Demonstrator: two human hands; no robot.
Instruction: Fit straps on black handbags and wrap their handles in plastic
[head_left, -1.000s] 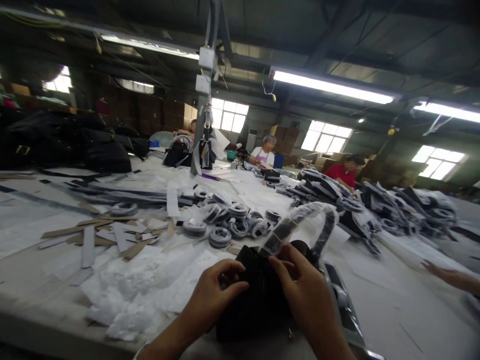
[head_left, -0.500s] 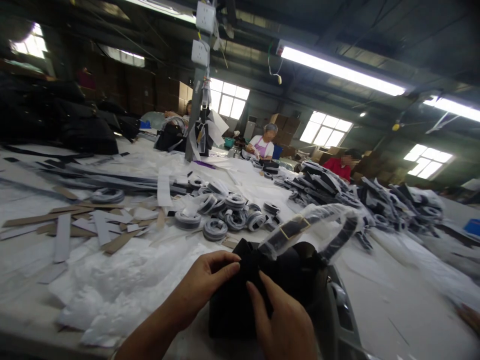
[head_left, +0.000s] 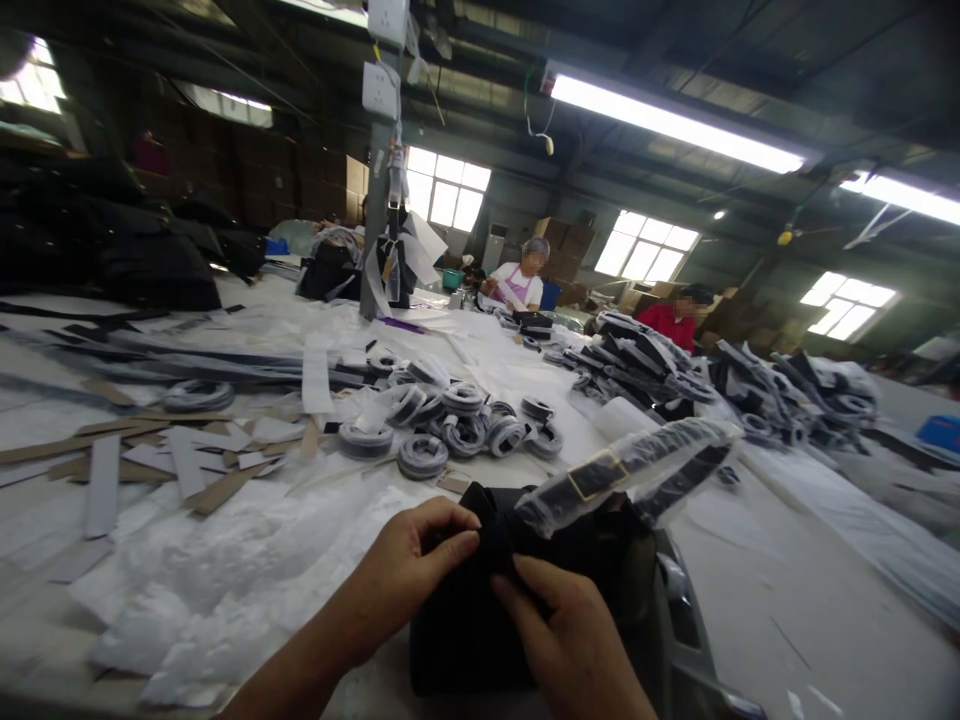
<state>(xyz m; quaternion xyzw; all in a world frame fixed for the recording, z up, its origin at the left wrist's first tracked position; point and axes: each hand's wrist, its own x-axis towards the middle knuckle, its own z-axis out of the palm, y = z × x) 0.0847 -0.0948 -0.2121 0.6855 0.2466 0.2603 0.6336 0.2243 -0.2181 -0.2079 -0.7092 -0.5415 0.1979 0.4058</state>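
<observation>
A black handbag (head_left: 480,620) stands on the white-covered table (head_left: 750,590) right in front of me. Its handle (head_left: 637,470) is wrapped in clear plastic and arches over the top. My left hand (head_left: 409,570) pinches the bag's upper edge from the left, fingers closed on the black material. My right hand (head_left: 562,630) grips the same edge from the near side, fingers curled onto it. Both hands meet at the bag's top rim.
Crumpled white paper (head_left: 225,580) lies to the left, with cardboard strips (head_left: 150,455) beyond. Several coiled straps (head_left: 442,420) sit mid-table. Wrapped black parts (head_left: 652,365) pile at the right. Two people (head_left: 517,285) work at the far end, by a post (head_left: 379,170).
My right hand has come down from the bag's top near the handle to its near upper edge. The left hand keeps its pinch. The view has tilted down and shifted slightly.
</observation>
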